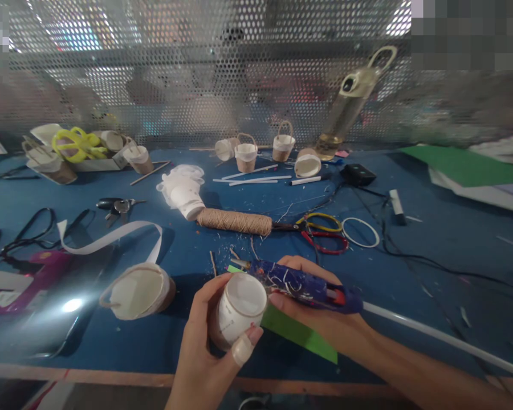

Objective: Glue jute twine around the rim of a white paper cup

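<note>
My left hand [207,347] is wrapped round a small white paper cup [239,310], tilted with its mouth toward me, low in the middle of the view. My right hand [320,319] grips a blue glue gun [301,285] smeared with dried glue, its nozzle pointing left at the cup's rim. A white glue stick [431,336] sticks out of the gun's back to the right. A green paper sheet [299,333] lies under both hands on the blue table [410,256].
A finished cup basket with a handle [139,290] lies left of my hands, a twine spool [235,221] and scissors [325,230] behind them. More cup baskets [245,152], white sticks, a pink glue gun [38,273], cables and a perforated metal screen [196,74] lie around.
</note>
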A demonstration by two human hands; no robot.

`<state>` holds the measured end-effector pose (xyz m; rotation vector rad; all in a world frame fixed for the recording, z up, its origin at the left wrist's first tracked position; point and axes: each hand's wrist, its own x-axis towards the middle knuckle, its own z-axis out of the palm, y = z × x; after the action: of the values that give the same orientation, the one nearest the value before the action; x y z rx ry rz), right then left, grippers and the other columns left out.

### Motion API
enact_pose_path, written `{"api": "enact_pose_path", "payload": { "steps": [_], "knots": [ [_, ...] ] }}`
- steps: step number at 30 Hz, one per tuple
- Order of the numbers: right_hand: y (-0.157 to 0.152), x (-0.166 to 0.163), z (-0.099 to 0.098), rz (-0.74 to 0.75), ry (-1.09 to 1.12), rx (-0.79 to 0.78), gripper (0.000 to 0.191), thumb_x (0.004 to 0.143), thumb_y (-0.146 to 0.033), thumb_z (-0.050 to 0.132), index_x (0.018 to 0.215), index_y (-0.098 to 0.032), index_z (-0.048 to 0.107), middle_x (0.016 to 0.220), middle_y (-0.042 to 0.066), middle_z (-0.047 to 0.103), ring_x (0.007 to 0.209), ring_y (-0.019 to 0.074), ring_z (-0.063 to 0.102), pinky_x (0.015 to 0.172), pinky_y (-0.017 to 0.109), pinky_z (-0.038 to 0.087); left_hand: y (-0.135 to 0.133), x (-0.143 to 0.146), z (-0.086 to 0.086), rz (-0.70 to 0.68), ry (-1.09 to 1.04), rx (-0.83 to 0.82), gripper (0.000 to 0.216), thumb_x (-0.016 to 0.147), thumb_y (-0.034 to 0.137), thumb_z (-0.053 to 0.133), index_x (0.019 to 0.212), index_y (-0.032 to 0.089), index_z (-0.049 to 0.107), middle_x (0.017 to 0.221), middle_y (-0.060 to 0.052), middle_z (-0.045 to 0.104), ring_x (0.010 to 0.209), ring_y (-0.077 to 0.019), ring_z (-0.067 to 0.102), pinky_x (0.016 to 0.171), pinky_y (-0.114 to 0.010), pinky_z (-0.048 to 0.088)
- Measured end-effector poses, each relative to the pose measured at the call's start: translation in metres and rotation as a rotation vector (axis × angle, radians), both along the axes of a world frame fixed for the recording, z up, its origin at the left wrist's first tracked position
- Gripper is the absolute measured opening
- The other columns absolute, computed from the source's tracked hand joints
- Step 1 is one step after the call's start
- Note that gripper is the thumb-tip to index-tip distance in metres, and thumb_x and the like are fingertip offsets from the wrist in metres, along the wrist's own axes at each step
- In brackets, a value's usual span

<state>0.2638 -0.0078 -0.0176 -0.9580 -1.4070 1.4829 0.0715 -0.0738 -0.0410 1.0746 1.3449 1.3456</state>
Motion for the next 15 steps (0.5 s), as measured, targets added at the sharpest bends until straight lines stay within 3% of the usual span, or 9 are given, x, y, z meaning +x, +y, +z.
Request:
{"api": "enact_pose_path", "payload": {
  "steps": [5,15],
  "knots": [
    [-0.0038,-0.0005,-0.0018,-0.039,-0.052,0.114,0.022,0.093,-0.034,0.079,0.081,-0.023,0.063,0.083,-0.001,0.062,0.074,0.0150,0.054,0.067,0.028,0.045,-0.0004,-0.0009,-0.0033,0.012,0.037,0.009,0.056,0.082,0.043,0.089,0.132,0.032,0.066,0.134,-0.006,0.072,0.125,-0.0296,0.067,0.109,-0.042,0.052],
    [-0.0055,-0.0018,-0.0058,-0.060,-0.019,0.265,0.022,0.092,-0.029,0.079,0.079,-0.024,0.061,0.086,-0.001,0.064,0.074,0.0151,0.059,0.070,0.030,0.048,0.0001,0.0000,0.0038,-0.052,-0.123,-0.050,0.057,0.081,0.041,0.091,0.132,0.034,0.064,0.129,-0.002,0.077,0.118,-0.0242,0.074,0.097,-0.030,0.059]
  ]
}}
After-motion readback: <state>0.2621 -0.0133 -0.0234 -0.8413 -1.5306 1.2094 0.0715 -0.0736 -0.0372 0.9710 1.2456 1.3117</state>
